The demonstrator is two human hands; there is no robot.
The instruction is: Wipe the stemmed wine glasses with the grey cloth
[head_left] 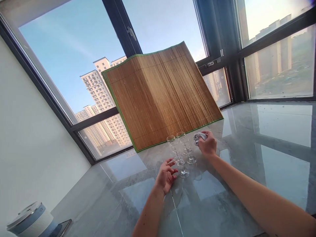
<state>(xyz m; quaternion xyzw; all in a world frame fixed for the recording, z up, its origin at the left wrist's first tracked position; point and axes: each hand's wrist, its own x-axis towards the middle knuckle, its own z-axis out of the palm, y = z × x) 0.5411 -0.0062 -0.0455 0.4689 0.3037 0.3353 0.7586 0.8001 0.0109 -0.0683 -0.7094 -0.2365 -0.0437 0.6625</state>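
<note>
Clear stemmed glasses stand close together on the glossy grey surface [247, 158]. The nearest glass [178, 158] is right beside my left hand [165, 174], whose fingers are spread and curled toward its stem, holding nothing. A second glass [187, 148] stands just behind it, next to my right hand [208, 144]. That hand is closed around a small crumpled grey-white cloth [198, 137].
A bamboo mat with green edging [160, 95] leans against the window behind the glasses. At the lower left sit a white and blue lidded container [29, 220] and a dark phone [61, 227]. Large windows show tall buildings. A white wall runs along the left.
</note>
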